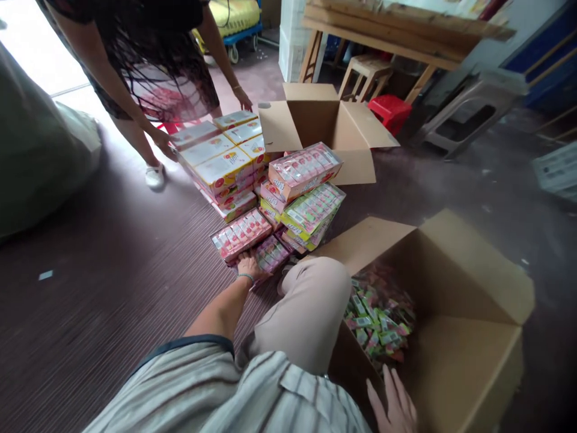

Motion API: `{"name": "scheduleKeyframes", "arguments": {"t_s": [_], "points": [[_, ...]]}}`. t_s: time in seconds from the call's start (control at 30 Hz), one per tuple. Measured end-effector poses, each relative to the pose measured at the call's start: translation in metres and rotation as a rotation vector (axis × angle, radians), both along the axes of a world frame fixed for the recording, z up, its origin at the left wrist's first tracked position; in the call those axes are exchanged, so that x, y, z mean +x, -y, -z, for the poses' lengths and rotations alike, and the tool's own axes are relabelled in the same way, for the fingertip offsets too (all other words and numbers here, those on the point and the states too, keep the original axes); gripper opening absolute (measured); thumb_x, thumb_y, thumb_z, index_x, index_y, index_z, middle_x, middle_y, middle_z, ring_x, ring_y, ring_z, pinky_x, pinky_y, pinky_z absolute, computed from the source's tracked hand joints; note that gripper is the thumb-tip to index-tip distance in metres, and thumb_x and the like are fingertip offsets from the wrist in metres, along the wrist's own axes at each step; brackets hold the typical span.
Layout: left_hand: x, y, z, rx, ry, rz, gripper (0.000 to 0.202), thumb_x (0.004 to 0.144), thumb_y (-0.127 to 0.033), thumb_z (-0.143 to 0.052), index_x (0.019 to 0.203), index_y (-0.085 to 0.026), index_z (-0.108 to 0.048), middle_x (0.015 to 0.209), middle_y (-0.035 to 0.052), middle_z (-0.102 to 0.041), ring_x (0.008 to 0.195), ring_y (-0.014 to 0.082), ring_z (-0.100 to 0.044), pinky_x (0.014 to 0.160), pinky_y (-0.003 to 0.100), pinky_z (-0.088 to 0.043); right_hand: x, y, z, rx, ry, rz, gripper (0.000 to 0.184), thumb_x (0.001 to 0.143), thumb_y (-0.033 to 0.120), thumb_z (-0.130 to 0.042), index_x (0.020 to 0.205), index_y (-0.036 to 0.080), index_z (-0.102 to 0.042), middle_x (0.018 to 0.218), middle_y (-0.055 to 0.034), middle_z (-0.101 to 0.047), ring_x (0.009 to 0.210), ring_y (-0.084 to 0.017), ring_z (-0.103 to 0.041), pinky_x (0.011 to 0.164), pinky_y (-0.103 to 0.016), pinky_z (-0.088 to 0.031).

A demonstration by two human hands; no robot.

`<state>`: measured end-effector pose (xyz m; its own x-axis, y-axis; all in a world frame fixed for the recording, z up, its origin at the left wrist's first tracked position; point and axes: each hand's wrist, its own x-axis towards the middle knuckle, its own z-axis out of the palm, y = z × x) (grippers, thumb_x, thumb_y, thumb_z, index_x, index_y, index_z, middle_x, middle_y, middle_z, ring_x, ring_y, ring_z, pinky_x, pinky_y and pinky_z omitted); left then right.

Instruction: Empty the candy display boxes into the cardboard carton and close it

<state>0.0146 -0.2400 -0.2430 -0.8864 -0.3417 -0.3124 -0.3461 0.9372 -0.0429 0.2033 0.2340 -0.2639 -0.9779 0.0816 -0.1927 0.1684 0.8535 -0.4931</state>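
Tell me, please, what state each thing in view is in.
Near carton: open.
Far carton: open, flaps out.
Packets: jumbled, inside the near carton.
White boxes: stacked, a co-worker's hands at the sides.
Purple box: filled.
Green box: filled, stacked.
Top pink box: filled.
Left grip: on the purple box, closure unclear.
Right grip: open, by the near carton.
Wooden stool: upright.

This looks like a packing workshop: open cartons [469,355], stacked product boxes [225,165], wooden table [383,43].
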Motion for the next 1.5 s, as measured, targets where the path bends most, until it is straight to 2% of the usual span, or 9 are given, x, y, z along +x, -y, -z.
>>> {"name": "scheduleKeyframes", "arguments": {"t_s": [0.33, 0.47, 0.63, 0.73, 0.9, 1.0, 1.07, 1.27, 1.5], "points": [[0.004, -0.013, 0.036, 0.039, 0.1, -0.036, 0.102, 0.081, -0.067, -0.067, 0.162, -0.016, -0.031, 0.152, 0.0336, -0.042, 0.135, 0.0483, -0.046, 0.099, 0.053, -0.044, -0.006, 0.011, 0.0, 0.105, -0.06, -0.021, 0.097, 0.091, 0.081, -0.025, 0.146, 0.008, -0.057, 0.153, -0.026, -0.051, 0.144, -0.043, -0.047, 0.119, -0.059, -0.041], [0.006, 0.001, 0.017, 0.171, 0.099, -0.043, 0.087, 0.088, -0.066, -0.059, 0.162, -0.026, -0.039, 0.138, 0.0233, -0.057, 0.129, 0.042, -0.054, 0.102, 0.049, -0.044, -0.008, 0.008, 0.002, 0.089, -0.094, -0.024, 0.099, 0.094, 0.081, -0.022, 0.144, 0.004, -0.058, 0.15, -0.0286, -0.053, 0.14, -0.043, -0.052, 0.114, -0.06, -0.046], [0.034, 0.027, -0.039, 0.476, -0.067, -0.158, 0.081, 0.088, -0.066, -0.061, 0.153, -0.017, -0.056, 0.121, 0.0189, -0.064, 0.12, 0.0385, -0.06, 0.099, 0.042, -0.046, -0.015, 0.0, 0.006, 0.065, -0.298, -0.016, 0.091, 0.098, 0.079, -0.024, 0.133, 0.007, -0.067, 0.138, -0.0266, -0.064, 0.123, -0.041, -0.065, 0.098, -0.056, -0.058], [0.05, 0.034, -0.089, 0.586, -0.223, -0.124, 0.078, 0.085, -0.065, -0.064, 0.143, -0.014, -0.066, 0.113, 0.0169, -0.066, 0.109, 0.0373, -0.062, 0.096, 0.044, -0.047, -0.039, 0.015, -0.031, 0.061, -0.603, -0.116, 0.063, 0.108, 0.058, -0.034, 0.125, 0.009, -0.069, 0.121, -0.0224, -0.073, 0.105, -0.033, -0.073, 0.085, -0.045, -0.062], [0.034, -0.007, -0.195, 0.725, -0.46, 0.135, 0.073, 0.081, -0.063, -0.07, 0.139, -0.019, -0.07, 0.112, 0.0116, -0.066, 0.102, 0.0313, -0.062, 0.09, 0.042, -0.047, -0.092, 0.085, -0.17, -0.054, -1.054, -0.392, 0.024, 0.102, 0.011, -0.055, 0.124, 0.013, -0.064, 0.112, -0.0127, -0.074, 0.108, -0.022, -0.07, 0.101, -0.035, -0.055], [0.013, -0.064, -0.249, 0.751, -0.492, 0.394, 0.071, 0.081, -0.06, -0.073, 0.142, -0.024, -0.068, 0.113, 0.0085, -0.064, 0.102, 0.0274, -0.062, 0.092, 0.04, -0.046, -0.114, 0.119, -0.247, -0.015, -1.131, -0.644, 0.027, 0.103, 0.019, -0.061, 0.128, 0.009, -0.061, 0.121, -0.0145, -0.071, 0.125, -0.026, -0.061, 0.11, -0.041, -0.049], [0.002, -0.105, -0.271, 0.788, -0.445, 0.547, 0.071, 0.081, -0.058, -0.073, 0.144, -0.025, -0.066, 0.109, 0.0066, -0.063, 0.098, 0.025, -0.062, 0.091, 0.037, -0.046, -0.122, 0.124, -0.276, 0.162, -1.102, -0.684, 0.037, 0.099, 0.032, -0.069, 0.128, 0.009, -0.061, 0.122, -0.0136, -0.07, 0.122, -0.029, -0.06, 0.107, -0.044, -0.048], [-0.016, -0.194, -0.276, 0.852, -0.285, 0.728, 0.068, 0.067, -0.043, -0.086, 0.133, -0.027, -0.075, 0.1, 0.0046, -0.068, 0.094, 0.0255, -0.065, 0.086, 0.033, -0.048, -0.116, 0.079, -0.278, 0.488, -0.875, -0.601, 0.028, 0.084, 0.033, -0.086, 0.085, 0.018, -0.062, 0.089, -0.0057, -0.062, 0.085, -0.025, -0.056, 0.075, -0.039, -0.043], [-0.037, -0.237, -0.252, 1.323, 0.162, 0.522, 0.056, 0.052, -0.037, -0.093, 0.104, -0.018, -0.084, 0.079, 0.0017, -0.075, 0.078, 0.0241, -0.07, 0.071, 0.028, -0.054, -0.085, 0.026, -0.272, 0.295, -0.935, -0.622, 0.038, 0.105, 0.026, -0.054, 0.068, 0.019, -0.053, 0.074, -0.0026, -0.051, 0.07, -0.02, -0.042, 0.067, -0.036, -0.031]]}}
